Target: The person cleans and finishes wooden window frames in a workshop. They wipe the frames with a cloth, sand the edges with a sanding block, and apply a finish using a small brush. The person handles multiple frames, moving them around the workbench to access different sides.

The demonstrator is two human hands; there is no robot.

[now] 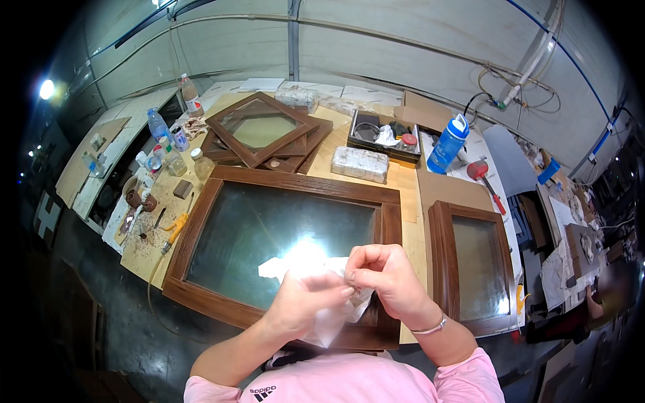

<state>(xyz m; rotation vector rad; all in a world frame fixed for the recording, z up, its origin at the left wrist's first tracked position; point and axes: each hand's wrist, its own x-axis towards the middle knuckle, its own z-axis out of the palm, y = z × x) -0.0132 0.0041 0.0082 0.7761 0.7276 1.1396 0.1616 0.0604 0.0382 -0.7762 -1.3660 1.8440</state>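
My left hand (pixel 299 305) and my right hand (pixel 386 279) meet over the near part of a large brown wooden frame (pixel 295 180) with a glass pane (pixel 269 221). Between them hangs a thin, white, crumpled sheet (pixel 327 326); I cannot tell whether it is tissue, cloth or plastic. My right thumb and index finger pinch its upper edge. The left fingers close on the same sheet, partly covered by its folds. One white corner spreads left over the glass, beside a bright reflection of a lamp.
Right of it lie smaller glazed frames (pixel 440 262). Beyond are stacked frames (pixel 259 161), a wrapped block (pixel 359 164), a tool box (pixel 410 158), a blue bottle (pixel 448 144) and a red-headed mallet (pixel 478 170). At left are an air gun (pixel 176 230) with hose, jars and bottles (pixel 158 125).
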